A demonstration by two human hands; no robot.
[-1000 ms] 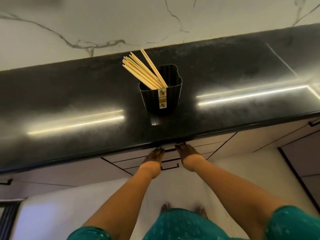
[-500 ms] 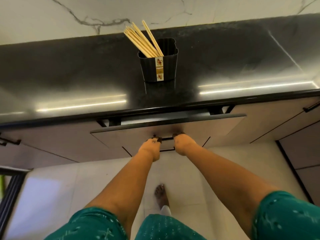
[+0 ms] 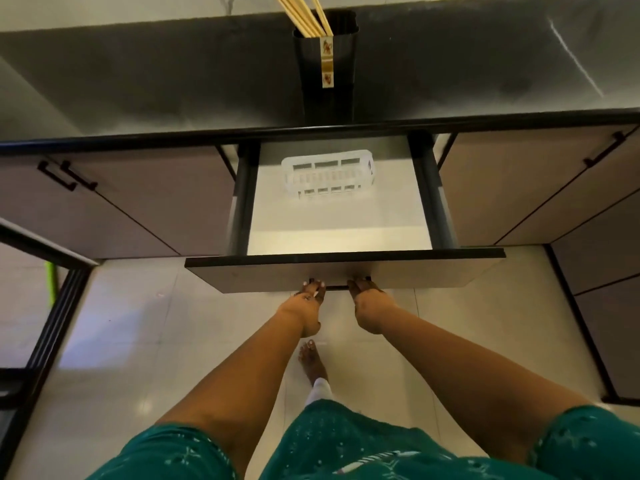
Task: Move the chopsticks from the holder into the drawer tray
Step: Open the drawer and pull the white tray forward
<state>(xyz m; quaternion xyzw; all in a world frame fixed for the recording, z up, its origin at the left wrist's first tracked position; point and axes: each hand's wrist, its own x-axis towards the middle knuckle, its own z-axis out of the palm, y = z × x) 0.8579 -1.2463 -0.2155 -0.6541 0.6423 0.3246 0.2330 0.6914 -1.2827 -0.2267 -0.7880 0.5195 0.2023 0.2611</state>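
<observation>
Several wooden chopsticks [image 3: 302, 15] lean to the left in a black ribbed holder [image 3: 341, 64] on the dark countertop [image 3: 156, 71]; their tops run off the frame's upper edge. Below it the drawer [image 3: 346, 268] stands pulled far out. A white slotted tray [image 3: 328, 176] lies inside near the back, with nothing in it. My left hand [image 3: 308, 304] and my right hand [image 3: 369, 303] both grip the black drawer handle [image 3: 336, 287] on the drawer front, side by side.
Closed cabinet doors with black handles [image 3: 67, 176] flank the drawer on both sides. A dark frame [image 3: 52, 327] stands at the left over the pale tiled floor. One bare foot [image 3: 311, 362] is below the hands.
Both hands have pulled the drawer from shut to wide open, baring the white tray. The view has dropped, so the holder now sits at the top edge.
</observation>
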